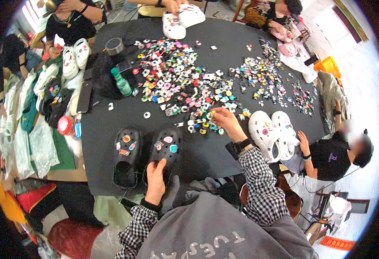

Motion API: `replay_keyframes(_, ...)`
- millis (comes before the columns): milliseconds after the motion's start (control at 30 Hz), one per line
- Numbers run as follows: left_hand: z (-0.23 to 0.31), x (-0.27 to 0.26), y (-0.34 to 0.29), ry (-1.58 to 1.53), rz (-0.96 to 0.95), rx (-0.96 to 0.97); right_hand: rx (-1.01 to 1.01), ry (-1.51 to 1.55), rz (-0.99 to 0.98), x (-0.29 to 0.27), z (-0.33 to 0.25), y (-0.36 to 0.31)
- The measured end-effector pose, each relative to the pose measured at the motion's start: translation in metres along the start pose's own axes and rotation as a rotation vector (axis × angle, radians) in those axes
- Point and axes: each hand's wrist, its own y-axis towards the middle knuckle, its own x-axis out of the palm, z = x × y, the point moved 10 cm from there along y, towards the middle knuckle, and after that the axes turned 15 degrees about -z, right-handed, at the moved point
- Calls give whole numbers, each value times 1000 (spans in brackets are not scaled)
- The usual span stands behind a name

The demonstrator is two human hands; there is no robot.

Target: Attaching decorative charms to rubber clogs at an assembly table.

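My left hand (156,184) grips the right one of two black clogs (169,133) by its open heel side, the thumb on top and the other fingers mostly hidden. Several charms, among them a pink oval and a turquoise shell shape, sit on this clog's upper. The other black clog (128,134) lies just left of it, also with charms. Over the near edge of a wide pile of small colourful shoe charms (168,82), my right hand (227,123) has thumb and fingertips pinched together. Whatever is between those fingertips is too small to make out.
White clogs (265,131) with charms stand right of my right hand, close to a co-worker's hand (304,143). A green bottle (121,82) and tape roll (114,46) are left of the pile. More charms (263,73) spread right. Other people work around the black table (215,159).
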Motion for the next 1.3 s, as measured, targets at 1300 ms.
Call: replay_keyframes(1300, 0, 3, -1, -12, -101, -6, -360, -1010, -636, 241, -31, -10)
